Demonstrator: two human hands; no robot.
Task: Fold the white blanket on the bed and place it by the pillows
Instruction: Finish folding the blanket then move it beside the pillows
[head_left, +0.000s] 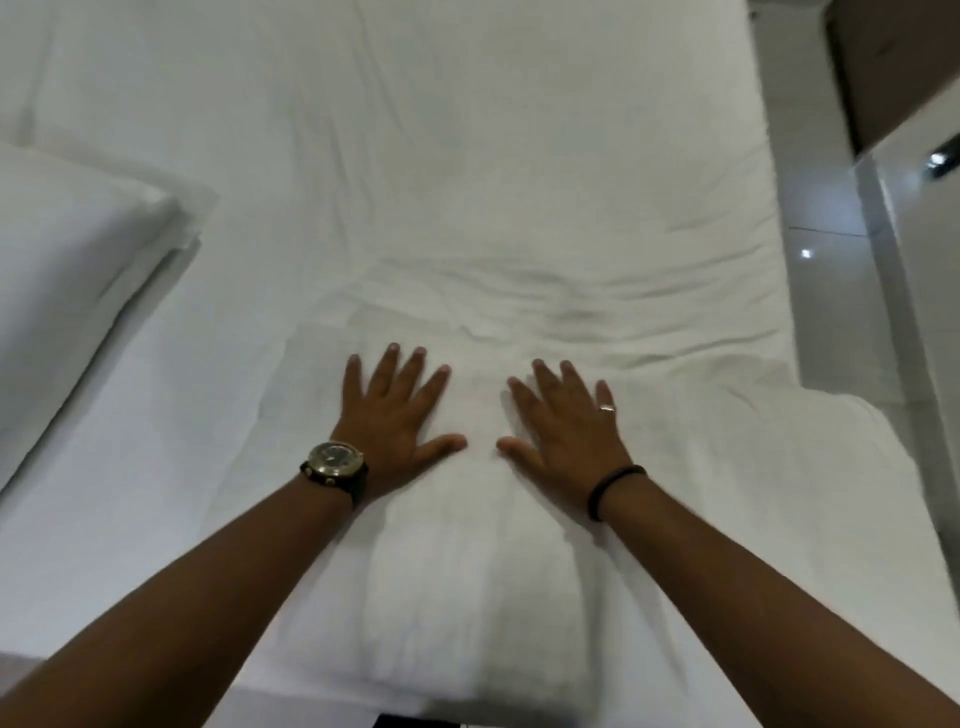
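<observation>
Both arms reach straight forward, palms down. The left hand (388, 415) lies flat with fingers spread on the folded white blanket (467, 561), thumb pointing inward; a watch (335, 461) sits on its wrist. The right hand (563, 431) presses flat just beside it, fingers splayed, gripping nothing. The blanket lies under both palms on the bed (467, 156). A pillow (67, 270) rests well to the left of the left hand.
</observation>
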